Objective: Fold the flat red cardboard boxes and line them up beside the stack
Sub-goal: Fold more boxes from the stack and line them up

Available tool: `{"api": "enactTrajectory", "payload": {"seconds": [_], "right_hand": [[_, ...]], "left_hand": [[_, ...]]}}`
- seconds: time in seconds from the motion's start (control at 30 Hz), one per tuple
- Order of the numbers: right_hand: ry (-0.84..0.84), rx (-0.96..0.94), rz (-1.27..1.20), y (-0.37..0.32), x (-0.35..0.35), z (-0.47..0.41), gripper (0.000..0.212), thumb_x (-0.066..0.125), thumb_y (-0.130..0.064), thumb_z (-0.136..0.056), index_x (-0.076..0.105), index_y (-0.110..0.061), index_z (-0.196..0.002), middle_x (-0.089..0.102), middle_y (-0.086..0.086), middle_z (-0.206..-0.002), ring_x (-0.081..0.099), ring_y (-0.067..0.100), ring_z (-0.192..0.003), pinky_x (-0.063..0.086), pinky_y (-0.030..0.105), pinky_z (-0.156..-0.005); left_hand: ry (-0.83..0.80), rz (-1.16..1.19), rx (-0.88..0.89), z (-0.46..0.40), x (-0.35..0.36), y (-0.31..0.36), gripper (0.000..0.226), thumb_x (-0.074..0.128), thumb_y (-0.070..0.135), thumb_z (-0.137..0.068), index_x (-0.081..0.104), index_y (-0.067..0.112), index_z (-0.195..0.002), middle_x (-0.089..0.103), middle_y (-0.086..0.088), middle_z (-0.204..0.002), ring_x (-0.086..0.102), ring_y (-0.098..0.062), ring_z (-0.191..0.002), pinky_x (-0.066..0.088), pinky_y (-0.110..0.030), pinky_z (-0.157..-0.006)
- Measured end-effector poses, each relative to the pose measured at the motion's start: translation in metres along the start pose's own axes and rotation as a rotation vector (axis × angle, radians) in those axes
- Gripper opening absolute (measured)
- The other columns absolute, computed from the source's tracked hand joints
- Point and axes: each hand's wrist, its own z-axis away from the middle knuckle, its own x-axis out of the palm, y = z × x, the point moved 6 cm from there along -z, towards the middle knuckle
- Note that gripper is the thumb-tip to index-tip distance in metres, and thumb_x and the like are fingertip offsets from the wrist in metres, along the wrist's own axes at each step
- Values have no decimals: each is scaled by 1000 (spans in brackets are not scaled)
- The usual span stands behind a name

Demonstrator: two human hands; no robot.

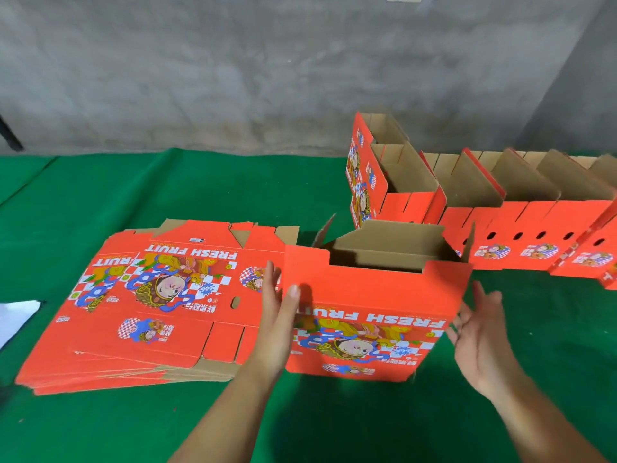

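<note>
A folded red "FRESH FRUIT" box (374,305) stands upright in front of me on the green cloth, its top open and its brown inside showing. My left hand (278,315) lies flat against the box's left side, fingers straight and thumb on the front face. Just off the box's right edge is my right hand (477,332), fingers spread; I cannot tell whether it touches the box. A stack of flat red boxes (150,305) lies to the left. Several folded boxes (500,208) stand in a row at the back right.
The green cloth (100,195) covers the work surface up to a grey concrete wall (233,78). One folded box (370,168) stands on end at the row's left end. A white sheet (16,315) shows at the left edge.
</note>
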Motion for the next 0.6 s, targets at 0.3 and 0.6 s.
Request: {"api": "enactTrajectory", "payload": {"seconds": [0.3, 0.6], "right_hand": [[-30, 16, 53, -9, 14, 5, 113, 77, -88, -49, 42, -41, -146, 63, -8, -139, 60, 19, -129, 40, 54, -113], [-201, 89, 133, -3, -2, -1, 74, 78, -75, -70, 41, -71, -135, 64, -14, -140, 61, 19, -131, 38, 60, -114]], "left_hand": [[70, -311, -284, -42, 13, 46, 122, 64, 78, -61, 5, 45, -163, 18, -6, -161, 34, -30, -147, 35, -40, -112], [89, -346, -409, -67, 19, 43, 129, 67, 82, -58, 3, 44, -164, 25, -3, -146, 40, -35, -138, 45, -54, -110]]}}
